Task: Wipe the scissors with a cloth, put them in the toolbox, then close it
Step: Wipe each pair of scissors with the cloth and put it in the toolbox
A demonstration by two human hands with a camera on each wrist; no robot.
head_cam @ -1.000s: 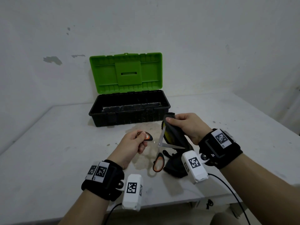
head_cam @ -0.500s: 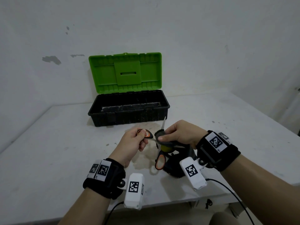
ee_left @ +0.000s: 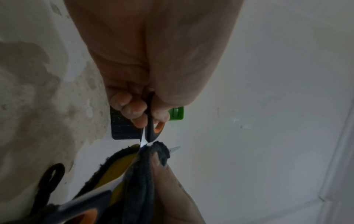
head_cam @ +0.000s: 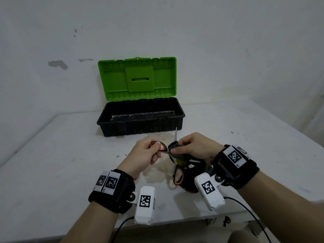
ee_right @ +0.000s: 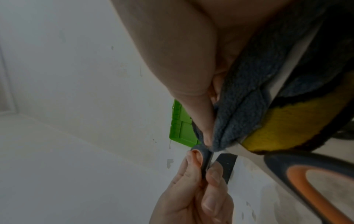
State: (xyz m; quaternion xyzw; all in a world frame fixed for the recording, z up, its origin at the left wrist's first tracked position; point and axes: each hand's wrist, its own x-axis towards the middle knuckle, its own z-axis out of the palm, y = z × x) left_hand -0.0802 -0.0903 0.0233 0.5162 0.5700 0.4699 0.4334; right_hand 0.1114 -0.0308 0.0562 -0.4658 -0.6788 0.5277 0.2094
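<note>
Left hand [head_cam: 142,156] gripping one orange-and-grey handle loop of scissors [head_cam: 177,178], held open above white table [head_cam: 52,163]; right hand [head_cam: 196,148] pinching dark cloth [head_cam: 173,148] round a blade near the pivot; other blade tip poking up past the fingers; second handle loop hanging low over the tabletop; toolbox [head_cam: 140,123] behind, black tray open, green lid [head_cam: 137,78] upright against wall

No readable text, brand or numbers anywhere. Only signs: black-and-white square code markers on the wrist bands [head_cam: 110,182] and on the white camera units [head_cam: 145,200], not decodable by eye.
</note>
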